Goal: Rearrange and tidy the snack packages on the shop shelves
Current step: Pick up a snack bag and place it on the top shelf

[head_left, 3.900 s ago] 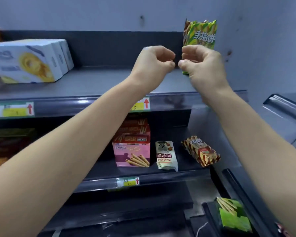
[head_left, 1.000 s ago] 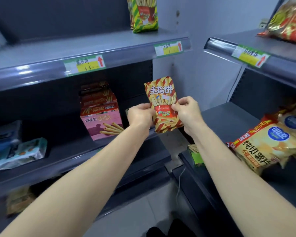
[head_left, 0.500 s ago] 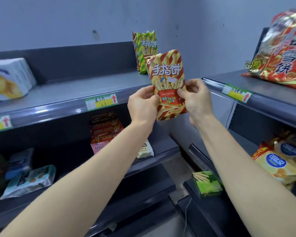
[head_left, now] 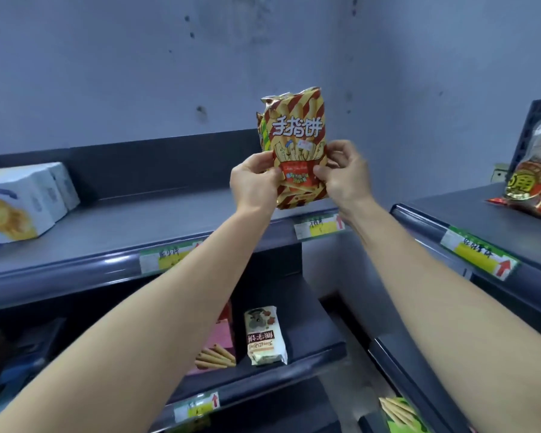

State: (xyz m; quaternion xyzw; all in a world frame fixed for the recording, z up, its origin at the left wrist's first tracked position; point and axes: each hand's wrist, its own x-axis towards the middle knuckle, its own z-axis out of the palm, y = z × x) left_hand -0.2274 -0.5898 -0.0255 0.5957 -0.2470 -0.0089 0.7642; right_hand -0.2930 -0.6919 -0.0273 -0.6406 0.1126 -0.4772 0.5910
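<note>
The red-striped snack packet [head_left: 295, 145] has risen from the lower tier to hang upright above the top shelf's [head_left: 138, 220] right end, hiding most of the green packet [head_left: 264, 135]. The left hand [head_left: 253, 182] and right hand [head_left: 345, 179] pinch its sides, so setting it down there looks next.

The left hand [head_left: 253, 182] and right hand [head_left: 344, 179], empty a few seconds ago, are now pinching the red bag [head_left: 297, 142] by its sides. They are raising it from the middle shelf [head_left: 310, 323], where it was lying beside the cream pack [head_left: 264, 335], to above the top shelf [head_left: 138, 232]. There it is covering nearly all of the green bag [head_left: 264, 135].
</note>
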